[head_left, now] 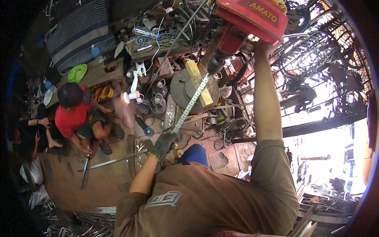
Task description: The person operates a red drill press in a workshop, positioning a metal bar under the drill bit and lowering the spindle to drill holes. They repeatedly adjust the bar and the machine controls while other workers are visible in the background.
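Observation:
My left hand, in a dark work glove, is closed round the near end of a long flat metal strip with evenly spaced dark marks or holes. The strip slants up to the chuck of a red drill press. Under its far part, a yellowish wooden block lies across the round press table. My bare right hand is raised at the side of the press head. Its fingers are hidden there, so its grip cannot be made out.
On the left a person in a red shirt crouches, holding a metal piece; another person sits beyond. A white fan, large bottles and an angle grinder stand near the press. Tangled metal rods fill the right.

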Available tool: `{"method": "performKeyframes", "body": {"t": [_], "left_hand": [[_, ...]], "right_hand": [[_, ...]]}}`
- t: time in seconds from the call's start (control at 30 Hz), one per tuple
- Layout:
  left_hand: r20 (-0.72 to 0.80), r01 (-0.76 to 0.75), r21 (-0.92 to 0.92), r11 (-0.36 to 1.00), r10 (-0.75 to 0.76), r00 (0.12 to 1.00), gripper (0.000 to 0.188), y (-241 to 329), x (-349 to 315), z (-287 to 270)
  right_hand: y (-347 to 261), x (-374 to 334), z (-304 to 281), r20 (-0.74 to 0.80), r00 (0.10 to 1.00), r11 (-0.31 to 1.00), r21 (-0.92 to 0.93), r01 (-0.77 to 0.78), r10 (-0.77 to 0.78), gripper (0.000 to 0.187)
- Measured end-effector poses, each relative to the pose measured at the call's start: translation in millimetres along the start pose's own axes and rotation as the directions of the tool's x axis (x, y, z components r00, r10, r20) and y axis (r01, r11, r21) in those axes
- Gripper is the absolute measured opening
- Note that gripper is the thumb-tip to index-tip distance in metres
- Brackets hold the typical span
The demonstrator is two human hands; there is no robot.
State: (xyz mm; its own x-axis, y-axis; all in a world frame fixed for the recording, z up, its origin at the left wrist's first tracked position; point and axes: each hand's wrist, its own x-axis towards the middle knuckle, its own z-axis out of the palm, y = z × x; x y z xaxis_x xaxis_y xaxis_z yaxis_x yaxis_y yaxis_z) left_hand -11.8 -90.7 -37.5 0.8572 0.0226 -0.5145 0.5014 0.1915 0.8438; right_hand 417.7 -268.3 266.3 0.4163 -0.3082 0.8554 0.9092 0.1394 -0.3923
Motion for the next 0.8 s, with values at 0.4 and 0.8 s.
{"method": "performKeyframes", "body": {"t": [0.4,0.8], "left_hand": [[0.027,-0.261,0.794,0.548,0.398,0.917,0.048,97.9,-43.0,-78.5],[0.262,-0.215,0.887,-0.409,0.063,0.963,0.028,336.6,-67.8,-107.4]], "right_hand": [[4.9,-3.5,-2.9,-0.033,0.988,0.978,0.152,-0.145,0.152,0.031],[-9.1,-3.2,8.9,-0.039,0.985,0.964,0.214,-0.157,0.169,0.022]]}}
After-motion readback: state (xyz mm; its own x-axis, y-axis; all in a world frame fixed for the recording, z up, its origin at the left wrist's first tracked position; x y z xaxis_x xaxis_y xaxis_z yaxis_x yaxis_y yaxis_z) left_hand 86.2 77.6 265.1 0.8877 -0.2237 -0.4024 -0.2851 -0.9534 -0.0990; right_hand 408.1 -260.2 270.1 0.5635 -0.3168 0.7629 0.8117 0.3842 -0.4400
